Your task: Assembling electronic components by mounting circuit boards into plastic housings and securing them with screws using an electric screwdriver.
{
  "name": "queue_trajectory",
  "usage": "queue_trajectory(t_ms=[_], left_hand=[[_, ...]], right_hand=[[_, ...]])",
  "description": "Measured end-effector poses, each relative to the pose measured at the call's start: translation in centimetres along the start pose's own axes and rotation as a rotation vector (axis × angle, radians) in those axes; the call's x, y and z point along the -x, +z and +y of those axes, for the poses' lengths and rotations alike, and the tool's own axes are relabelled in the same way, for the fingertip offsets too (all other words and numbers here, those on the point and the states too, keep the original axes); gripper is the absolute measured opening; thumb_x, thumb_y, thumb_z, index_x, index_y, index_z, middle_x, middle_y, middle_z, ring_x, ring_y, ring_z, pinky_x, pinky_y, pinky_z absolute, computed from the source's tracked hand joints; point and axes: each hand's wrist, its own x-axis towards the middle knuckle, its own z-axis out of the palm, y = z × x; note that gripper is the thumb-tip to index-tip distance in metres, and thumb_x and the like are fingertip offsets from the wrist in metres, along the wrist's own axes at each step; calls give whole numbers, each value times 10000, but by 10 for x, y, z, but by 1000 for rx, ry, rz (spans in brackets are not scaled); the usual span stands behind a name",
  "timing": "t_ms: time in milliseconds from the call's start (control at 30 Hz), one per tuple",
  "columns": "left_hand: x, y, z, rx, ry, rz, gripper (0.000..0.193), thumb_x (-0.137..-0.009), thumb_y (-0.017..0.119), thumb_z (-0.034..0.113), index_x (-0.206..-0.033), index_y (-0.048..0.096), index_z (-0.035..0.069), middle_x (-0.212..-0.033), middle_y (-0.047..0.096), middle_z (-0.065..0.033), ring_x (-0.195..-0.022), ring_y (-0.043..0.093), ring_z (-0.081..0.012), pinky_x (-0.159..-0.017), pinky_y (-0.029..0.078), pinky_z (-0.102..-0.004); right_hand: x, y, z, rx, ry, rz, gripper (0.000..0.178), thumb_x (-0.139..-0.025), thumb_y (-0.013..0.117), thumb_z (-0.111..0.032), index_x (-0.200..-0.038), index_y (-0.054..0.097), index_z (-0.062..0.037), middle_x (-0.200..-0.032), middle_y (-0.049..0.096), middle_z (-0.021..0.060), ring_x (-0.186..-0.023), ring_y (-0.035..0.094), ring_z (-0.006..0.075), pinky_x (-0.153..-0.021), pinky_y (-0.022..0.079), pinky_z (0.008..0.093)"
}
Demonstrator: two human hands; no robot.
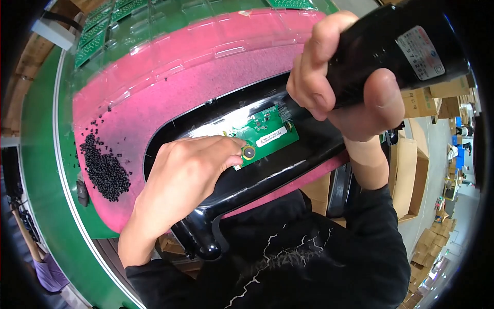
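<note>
Head view: mid-frame, a green circuit board [267, 147] lies in a black shell [309, 157]. The left hand [188, 172] touches the board's left end, its grip pinching or pressing, I cannot tell; upper right, the right hand [348, 120] grips a black power tool [381, 46].

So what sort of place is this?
Probably an electronics assembly workshop: there's a green circuit board over a black shell, a heap of small black parts on the pink mat, and cardboard boxes stacked beyond.
</note>
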Motion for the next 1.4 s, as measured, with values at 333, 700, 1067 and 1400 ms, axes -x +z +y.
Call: queue_trajectory(t_ms=[333, 700, 1067, 1400], left_hand=[[1, 0, -4, 56, -73, -9, 75, -870, 704, 49, -897, 682, -17, -865, 736, -135, -724, 709, -297, -658, 568, -356], [1, -3, -7, 70, 168, 260, 168, -775, 788, 97, -870, 663, 36, -720, 666, -102, -639, 658, -295, -542, 514, -362], [1, -2, -9, -61, 108, 431, 122, -773, 764, 23, -871, 692, 32, -750, 692, -95, -675, 691, -267, -583, 530, -364], [5, -6, 1, -36, -169, 427, 199, -944, 656, 127, -789, 595, 18, -601, 592, -121, -537, 612, -330, -485, 454, -415]], right_hand=[[8, 23, -15, 27, -12, 171, 578, -923, 549, -594, -1151, 487, -65, -634, 489, -18, -476, 447, 93, -508, 386, 278], [-6, 46, -25, -222, -269, -30, 625, -851, 690, -567, -1197, 459, -101, -767, 594, -22, -582, 582, 91, -549, 464, 261], [-14, 53, -18, -25, -74, -101, 685, -847, 669, -668, -1197, 452, -121, -746, 566, -17, -592, 542, 97, -562, 446, 274], [-9, 65, -1, 187, 53, 82, 698, -872, 629, -681, -1141, 446, -64, -688, 542, 31, -544, 507, 121, -539, 430, 279]])
